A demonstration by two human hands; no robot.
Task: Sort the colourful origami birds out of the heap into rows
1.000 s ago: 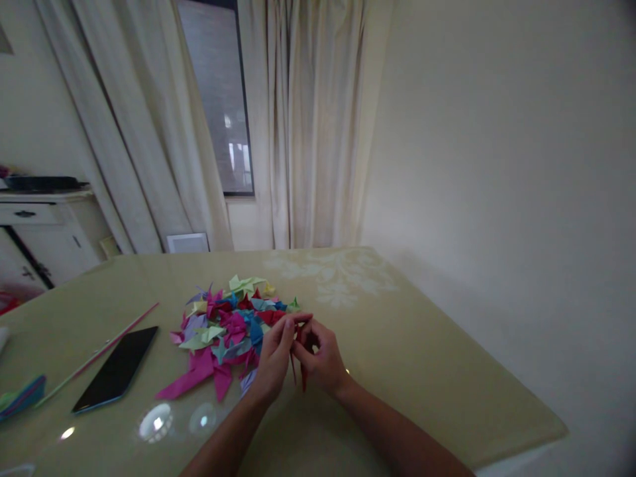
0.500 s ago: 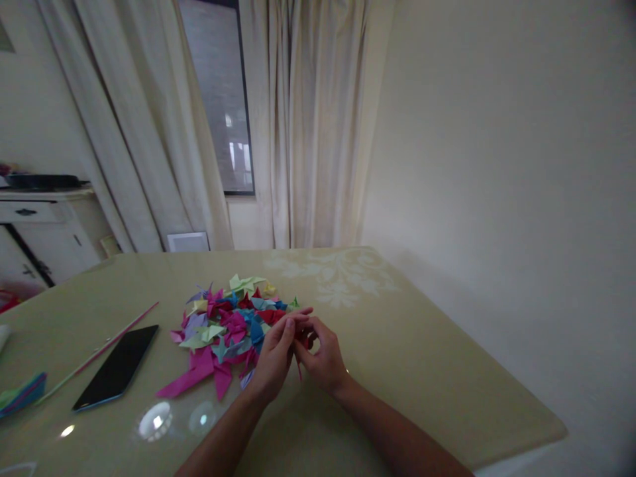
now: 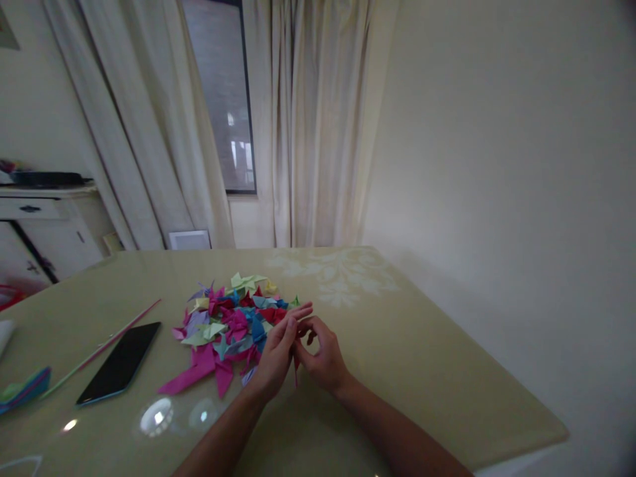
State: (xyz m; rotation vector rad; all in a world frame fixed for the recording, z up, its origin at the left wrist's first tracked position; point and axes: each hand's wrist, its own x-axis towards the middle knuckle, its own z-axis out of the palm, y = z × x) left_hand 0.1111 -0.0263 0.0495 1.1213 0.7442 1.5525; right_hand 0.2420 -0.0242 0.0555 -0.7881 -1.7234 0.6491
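Note:
My left hand and my right hand meet over the table, fingers pinched together on a small red folded paper piece whose tip hangs down between them. Just behind and left of my hands lies a pile of several folded origami pieces in pink, blue, green, purple and red. A larger pink folded sheet sticks out at the pile's near side.
A black phone lies left of the pile, with a thin pink stick beside it. A blue-and-pink object sits at the far left edge. Curtains, a window and a white cabinet stand behind the table; a wall is at the right.
My hands stay together on the red piece and have shifted slightly. The red paper's hanging tip shows shorter now. The view has drifted a little.

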